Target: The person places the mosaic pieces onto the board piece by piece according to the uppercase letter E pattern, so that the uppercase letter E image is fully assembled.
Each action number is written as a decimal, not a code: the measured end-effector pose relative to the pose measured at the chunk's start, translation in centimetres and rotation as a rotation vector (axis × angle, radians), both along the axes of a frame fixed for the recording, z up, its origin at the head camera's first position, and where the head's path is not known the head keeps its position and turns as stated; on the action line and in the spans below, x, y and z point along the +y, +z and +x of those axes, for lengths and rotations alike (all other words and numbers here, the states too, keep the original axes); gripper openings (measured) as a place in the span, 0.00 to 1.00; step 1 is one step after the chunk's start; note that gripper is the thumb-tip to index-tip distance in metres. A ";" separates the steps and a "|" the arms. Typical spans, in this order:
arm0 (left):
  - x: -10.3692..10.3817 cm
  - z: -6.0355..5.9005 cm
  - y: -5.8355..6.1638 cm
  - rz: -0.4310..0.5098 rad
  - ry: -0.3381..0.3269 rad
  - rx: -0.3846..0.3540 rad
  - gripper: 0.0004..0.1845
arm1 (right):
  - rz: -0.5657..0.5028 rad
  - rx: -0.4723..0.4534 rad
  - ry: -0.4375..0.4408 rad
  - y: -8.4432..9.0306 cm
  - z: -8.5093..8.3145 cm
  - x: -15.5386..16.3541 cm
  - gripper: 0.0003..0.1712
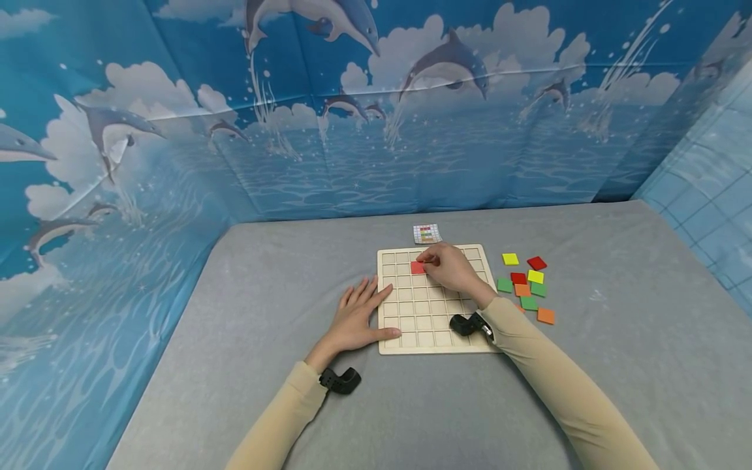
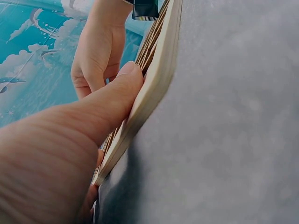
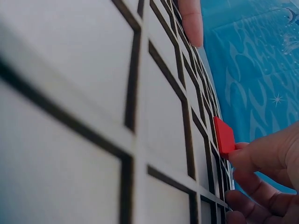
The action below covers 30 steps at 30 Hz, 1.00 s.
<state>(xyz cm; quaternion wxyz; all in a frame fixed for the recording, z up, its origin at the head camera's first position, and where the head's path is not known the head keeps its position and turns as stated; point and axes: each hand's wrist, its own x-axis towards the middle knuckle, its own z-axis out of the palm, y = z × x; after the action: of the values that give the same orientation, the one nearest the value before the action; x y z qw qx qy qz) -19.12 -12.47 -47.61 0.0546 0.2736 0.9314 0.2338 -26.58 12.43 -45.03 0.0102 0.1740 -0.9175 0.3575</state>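
Observation:
A pale wooden grid board lies on the grey cloth. My right hand pinches a red square tile by its right edge, over a cell near the board's far side. In the right wrist view the red tile stands tilted against the grid, between thumb and fingertips. My left hand rests at the board's left edge with fingers spread, its thumb and a fingertip on the frame. From the left wrist view, the left thumb lies over the board's rim.
Right of the board lie loose tiles: yellow, dark red, green and orange, several in all, partly behind the right forearm. A small printed pattern card sits beyond the far edge. A dolphin-print curtain hangs behind the table.

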 end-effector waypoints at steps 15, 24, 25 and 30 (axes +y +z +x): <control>0.0 0.0 -0.1 -0.009 0.003 0.003 0.47 | -0.020 -0.001 0.025 0.1 0.1 0.2 0.09; 0.1 -0.1 -0.3 -0.019 0.010 0.001 0.47 | -0.124 0.008 0.034 0.6 1.3 2.2 0.11; 0.1 -0.1 -0.3 -0.016 0.009 0.001 0.47 | -0.130 0.016 0.035 0.6 1.5 2.5 0.11; 0.0 -0.1 -0.2 -0.001 -0.002 0.009 0.47 | -0.141 0.026 0.025 1.1 2.4 4.5 0.11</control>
<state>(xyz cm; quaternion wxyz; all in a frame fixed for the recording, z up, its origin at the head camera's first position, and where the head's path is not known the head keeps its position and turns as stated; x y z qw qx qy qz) -19.19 -12.51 -47.78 0.0509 0.2755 0.9314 0.2322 -24.15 16.91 -43.97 0.0302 0.1889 -0.8875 0.4192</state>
